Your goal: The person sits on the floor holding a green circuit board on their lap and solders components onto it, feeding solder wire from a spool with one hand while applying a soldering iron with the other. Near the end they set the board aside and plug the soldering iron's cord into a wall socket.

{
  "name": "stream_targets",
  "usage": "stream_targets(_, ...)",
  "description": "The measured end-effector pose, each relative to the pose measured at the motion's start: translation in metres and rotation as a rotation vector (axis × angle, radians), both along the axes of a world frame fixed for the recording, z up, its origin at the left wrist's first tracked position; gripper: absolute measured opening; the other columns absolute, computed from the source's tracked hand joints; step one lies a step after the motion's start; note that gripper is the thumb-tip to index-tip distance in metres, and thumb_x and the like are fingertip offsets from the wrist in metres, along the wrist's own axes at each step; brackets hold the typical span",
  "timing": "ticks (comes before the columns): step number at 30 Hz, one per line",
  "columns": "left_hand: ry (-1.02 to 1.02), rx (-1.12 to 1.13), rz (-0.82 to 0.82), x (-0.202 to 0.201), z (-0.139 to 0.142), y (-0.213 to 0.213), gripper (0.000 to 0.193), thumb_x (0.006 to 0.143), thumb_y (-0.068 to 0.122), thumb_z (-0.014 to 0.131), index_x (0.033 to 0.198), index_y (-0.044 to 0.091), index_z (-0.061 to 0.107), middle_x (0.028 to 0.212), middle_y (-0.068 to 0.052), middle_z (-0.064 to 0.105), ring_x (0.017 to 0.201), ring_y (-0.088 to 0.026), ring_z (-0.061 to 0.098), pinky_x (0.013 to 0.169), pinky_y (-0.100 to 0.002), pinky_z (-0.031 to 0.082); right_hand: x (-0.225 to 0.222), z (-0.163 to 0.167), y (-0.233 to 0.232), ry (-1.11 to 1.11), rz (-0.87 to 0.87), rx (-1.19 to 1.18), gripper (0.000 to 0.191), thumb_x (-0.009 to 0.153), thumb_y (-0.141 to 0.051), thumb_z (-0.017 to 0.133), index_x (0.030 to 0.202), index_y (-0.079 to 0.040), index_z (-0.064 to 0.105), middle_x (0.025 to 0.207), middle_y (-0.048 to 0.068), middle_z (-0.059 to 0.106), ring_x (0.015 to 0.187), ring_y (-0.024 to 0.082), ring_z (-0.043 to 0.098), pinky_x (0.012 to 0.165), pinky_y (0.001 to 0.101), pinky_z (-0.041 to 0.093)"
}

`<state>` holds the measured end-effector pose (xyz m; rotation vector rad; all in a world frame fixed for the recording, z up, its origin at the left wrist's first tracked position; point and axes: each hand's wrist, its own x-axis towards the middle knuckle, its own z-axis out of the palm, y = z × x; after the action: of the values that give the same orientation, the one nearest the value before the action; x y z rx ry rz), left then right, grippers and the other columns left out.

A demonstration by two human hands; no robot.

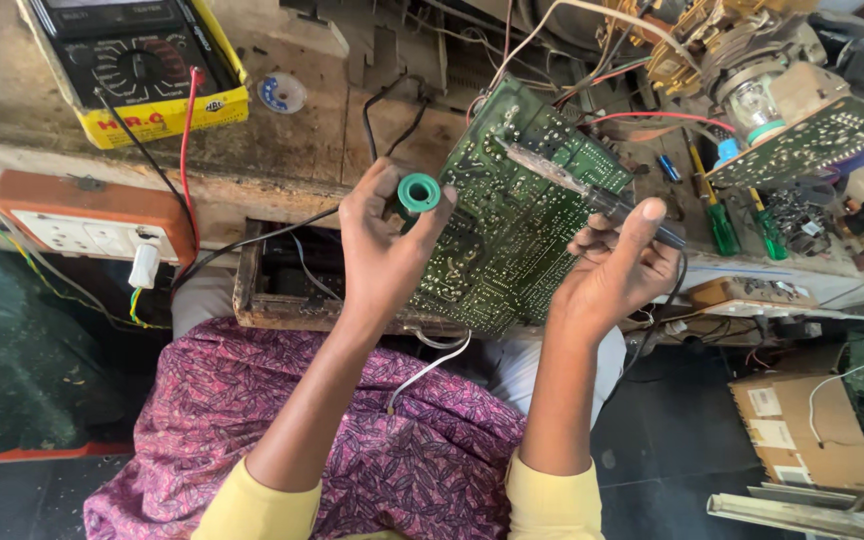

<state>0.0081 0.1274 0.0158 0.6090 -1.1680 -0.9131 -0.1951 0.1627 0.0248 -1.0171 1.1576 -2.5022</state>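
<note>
A green circuit board (512,215) stands tilted at the bench edge, its solder side towards me. My left hand (382,255) grips a small green spool of solder wire (418,192) against the board's left edge. My right hand (617,270) holds a soldering iron (592,195) by its dark handle, the metal shaft lying across the board with the tip near its upper middle. A white wire (430,368) hangs from the board's lower edge over my lap.
A yellow and black multimeter (142,60) with red and black leads lies at the back left. An orange socket board (92,222) hangs on the bench front. Green-handled screwdrivers (722,215), a second circuit board (802,145) and a tube assembly sit right. A cardboard box (802,430) is on the floor.
</note>
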Motion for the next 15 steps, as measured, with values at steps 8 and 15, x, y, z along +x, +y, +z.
stream_targets(8,0.039,0.002,-0.034,-0.005,-0.003,0.005,0.018,0.094,0.008,0.077,0.089,-0.001,0.062,0.089,0.001,0.057,0.083,-0.005,0.053,0.077,-0.022,0.044,0.000,-0.006,-0.003,-0.043,0.004,0.000,0.044,0.093,-0.038,0.082,0.094,-0.003,0.056,0.074,0.014,0.069,0.053,0.016,0.062,0.045,0.0276,0.048)
stream_targets(15,0.013,0.073,-0.214,-0.010,0.001,0.017,0.013,0.094,0.012,0.076,0.086,0.007,0.066,0.080,0.006,0.065,0.075,-0.004,0.059,0.068,-0.022,0.047,-0.009,-0.002,0.010,-0.009,0.007,-0.080,0.035,0.101,-0.027,0.076,0.106,-0.003,0.051,0.079,0.017,0.069,0.057,0.019,0.064,0.047,0.0294,0.048)
